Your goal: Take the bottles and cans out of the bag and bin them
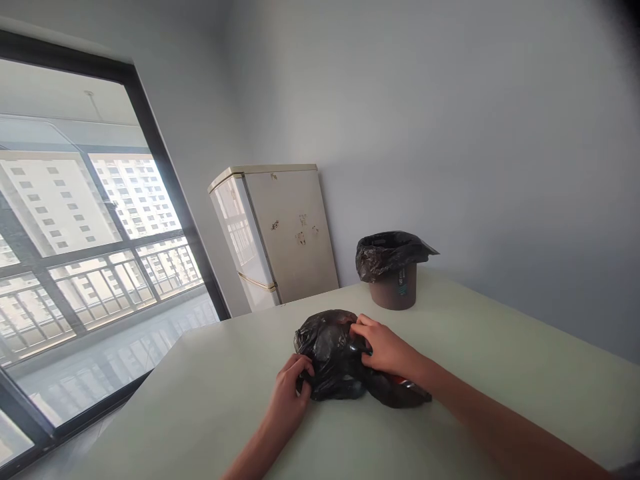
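A bulging black plastic bag (333,353) lies on the pale green table (210,400) in front of me. My left hand (294,383) pinches the bag's left edge, its fingers curled into the plastic. At the upper right side, my right hand (377,343) grips the bag with bent fingers. Part of the bag stretches out beneath my right wrist, where something red and shiny shows. What lies inside the bag is mostly hidden.
Toward the back of the table stands a brown trash bin (395,290) with a black liner (375,260) folded over its rim. Beyond the table is an old white refrigerator (295,233). A dark-framed glass door (160,147) is on the left, a grey wall (450,133) behind.
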{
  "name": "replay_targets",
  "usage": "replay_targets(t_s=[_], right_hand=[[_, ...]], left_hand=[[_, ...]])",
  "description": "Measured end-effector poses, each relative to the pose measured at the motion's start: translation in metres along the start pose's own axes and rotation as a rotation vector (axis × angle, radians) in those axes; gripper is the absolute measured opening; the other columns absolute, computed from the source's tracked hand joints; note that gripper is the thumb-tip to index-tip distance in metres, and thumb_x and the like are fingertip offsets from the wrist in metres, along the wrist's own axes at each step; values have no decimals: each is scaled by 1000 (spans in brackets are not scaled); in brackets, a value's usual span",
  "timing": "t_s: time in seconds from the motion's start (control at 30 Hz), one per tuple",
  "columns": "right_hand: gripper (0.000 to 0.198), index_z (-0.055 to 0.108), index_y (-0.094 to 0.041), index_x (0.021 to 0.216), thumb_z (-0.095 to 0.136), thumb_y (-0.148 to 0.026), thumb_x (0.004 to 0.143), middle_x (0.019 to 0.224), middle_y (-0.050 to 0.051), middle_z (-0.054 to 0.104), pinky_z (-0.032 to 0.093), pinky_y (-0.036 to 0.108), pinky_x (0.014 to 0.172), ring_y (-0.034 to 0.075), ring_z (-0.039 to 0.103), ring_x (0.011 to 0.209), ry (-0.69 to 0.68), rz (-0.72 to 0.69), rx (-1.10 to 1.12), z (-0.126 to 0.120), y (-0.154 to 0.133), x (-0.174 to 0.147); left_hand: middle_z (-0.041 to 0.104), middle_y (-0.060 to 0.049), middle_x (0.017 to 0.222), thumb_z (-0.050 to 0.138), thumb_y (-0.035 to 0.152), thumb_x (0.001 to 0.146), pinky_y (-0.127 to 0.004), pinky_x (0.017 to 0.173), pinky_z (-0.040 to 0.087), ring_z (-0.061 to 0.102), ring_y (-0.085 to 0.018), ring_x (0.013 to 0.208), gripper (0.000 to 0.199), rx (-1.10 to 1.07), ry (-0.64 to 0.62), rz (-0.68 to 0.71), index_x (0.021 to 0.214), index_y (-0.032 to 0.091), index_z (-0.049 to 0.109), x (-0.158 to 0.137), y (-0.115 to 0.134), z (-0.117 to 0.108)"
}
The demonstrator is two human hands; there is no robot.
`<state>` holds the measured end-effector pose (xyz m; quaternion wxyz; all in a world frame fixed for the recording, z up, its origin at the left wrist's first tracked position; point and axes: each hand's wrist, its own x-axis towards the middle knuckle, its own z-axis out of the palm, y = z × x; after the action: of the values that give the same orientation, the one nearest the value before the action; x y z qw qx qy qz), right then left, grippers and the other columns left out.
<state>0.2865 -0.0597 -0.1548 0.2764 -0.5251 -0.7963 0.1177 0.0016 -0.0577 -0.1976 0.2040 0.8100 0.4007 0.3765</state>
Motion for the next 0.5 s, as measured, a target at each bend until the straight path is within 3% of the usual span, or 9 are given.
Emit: replay_targets(t_s=[0.17,0.3,0.4,0.5], right_hand=[[37,61,-23,104,70,-22,69,111,5,62,41,37,88,25,64,94,-119,35,-122,2,0,1],[54,58,-24,122,66,-17,70,116,9,67,38,42,92,30,66,103,-152,27,-205,9,5,0],[66,53,-24,135,64,-14,71,92,6,71,37,43,92,29,67,88,-160,21,-244,11,6,-2],[63,54,-22,133,61,-12,72,73,2,66,37,44,90,28,65,76,-158,16,-272,9,3,-5]], left_hand=[[66,-5,101,42,1,64,-30,76,46,62,-20,88,32,2,8,25,84,22,56,0,0,0],[66,-5,101,42,2,65,-30,77,47,62,-20,88,31,11,4,23,84,22,55,1,0,0],[66,-6,101,43,3,66,-31,76,47,62,-21,88,30,7,6,17,86,22,56,1,0,1],[66,-6,102,44,3,69,-31,76,48,63,-21,89,28,1,5,11,86,21,56,0,-1,1]])
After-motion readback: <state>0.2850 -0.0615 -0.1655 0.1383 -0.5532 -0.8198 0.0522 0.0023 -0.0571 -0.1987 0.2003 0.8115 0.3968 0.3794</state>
